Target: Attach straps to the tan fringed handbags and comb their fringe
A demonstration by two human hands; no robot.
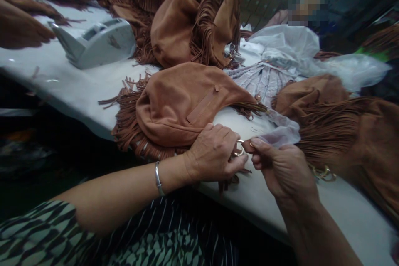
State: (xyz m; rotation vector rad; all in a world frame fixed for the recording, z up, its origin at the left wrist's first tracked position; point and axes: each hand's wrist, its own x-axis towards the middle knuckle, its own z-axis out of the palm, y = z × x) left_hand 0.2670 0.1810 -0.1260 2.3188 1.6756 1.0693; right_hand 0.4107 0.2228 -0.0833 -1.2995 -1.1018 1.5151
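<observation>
No readable lettering
The grey tape dispenser (109, 48) bears a dark mark on its side that cannot be made out as writing; pale spots on the brown stack (258, 2) at the back are too small and blurred to tell. No label, brand or number is legible.

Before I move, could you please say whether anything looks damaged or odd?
Mostly no: the fringed bag at the left hand shows no obvious damage. Only brownish marks on the grey tape dispenser look odd against its plain side.
</observation>
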